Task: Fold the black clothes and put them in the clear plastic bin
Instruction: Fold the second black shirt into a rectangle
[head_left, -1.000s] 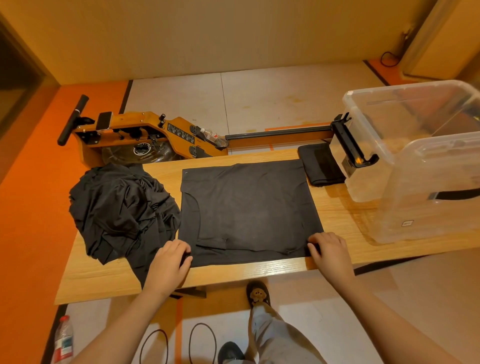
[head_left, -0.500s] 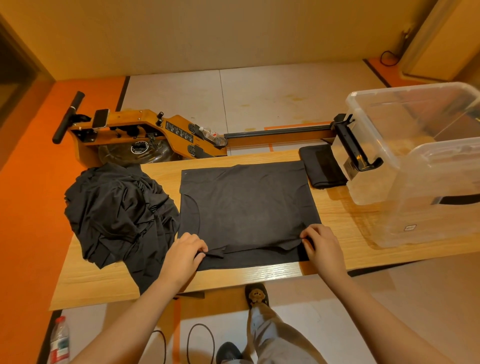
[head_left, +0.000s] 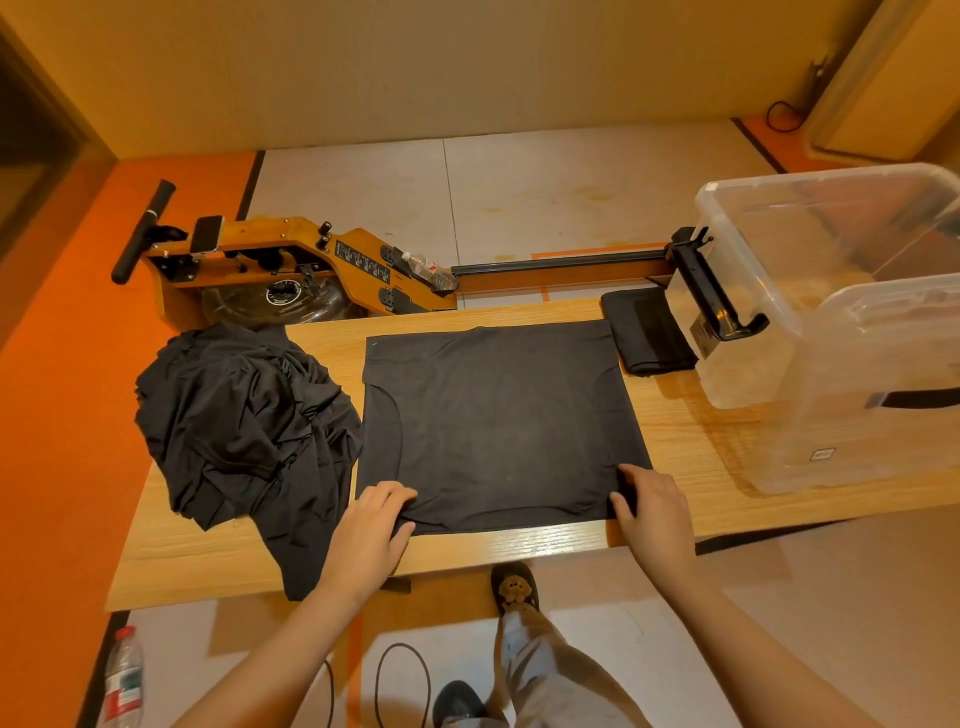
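A black garment (head_left: 498, 415) lies flat in the middle of the wooden table (head_left: 675, 431), with a folded layer over its near part. My left hand (head_left: 371, 530) pinches its near-left corner, thumb under the edge. At the near-right corner my right hand (head_left: 652, 506) grips the cloth the same way. A heap of crumpled black clothes (head_left: 244, 421) sits at the table's left end, one piece hanging over the front edge. A small folded black piece (head_left: 647, 330) lies at the back right, next to the clear plastic bin (head_left: 810, 312), which stands on the table's right end.
A wooden rowing machine (head_left: 291, 270) with a black rail stretches along the floor behind the table. A clear lid or second bin (head_left: 883, 384) leans against the bin's front. A plastic bottle (head_left: 122, 675) stands on the floor at lower left. My feet and a cable are under the table's front edge.
Both hands took hold of the garment's near edge, lifted it and carried it a little away from me, then came back toward the near corners. The view shifted slightly.
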